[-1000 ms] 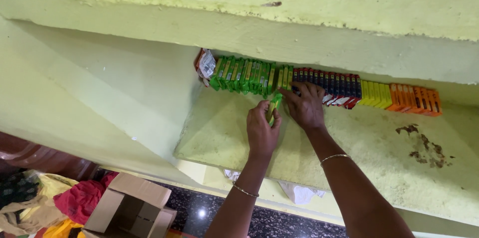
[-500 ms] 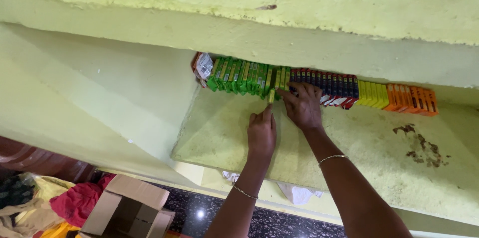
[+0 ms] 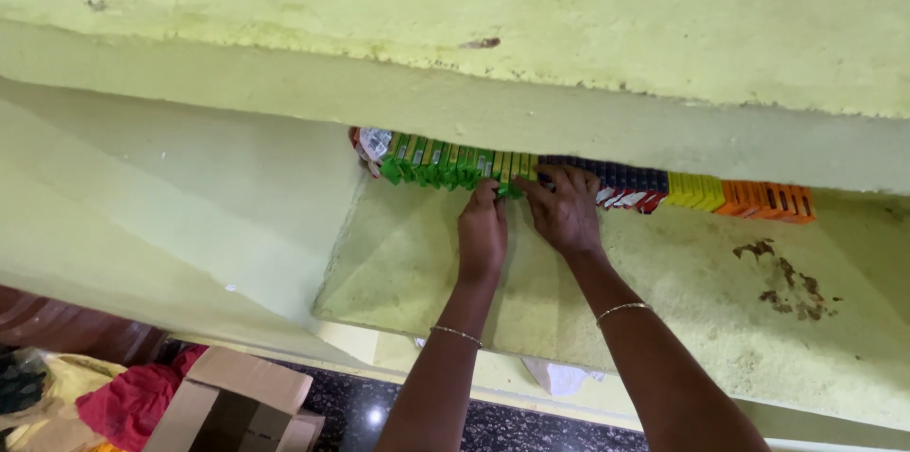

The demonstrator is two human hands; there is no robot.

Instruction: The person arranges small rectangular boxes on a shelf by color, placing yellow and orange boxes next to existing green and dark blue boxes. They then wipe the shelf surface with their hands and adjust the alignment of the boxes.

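Green boxes [image 3: 438, 164]: small, flat, standing upright in a row.

Green, dark, yellow, orange packets [image 3: 588, 182] along shelf back [image 3: 664, 272]

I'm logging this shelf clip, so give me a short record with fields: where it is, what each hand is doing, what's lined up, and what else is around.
Setting: yellow-green painted shelf, seen from above
Row: small packets standing on edge along the back wall, grouped as green packets, dark blue packets, yellow packets, orange packets
Left hand: fingertips on a green packet at the end of the green group
Right hand: spread over the dark blue packets
Wrists: thin bangle on each
Shelf mark: brown stain
Below: cardboard box, red cloth
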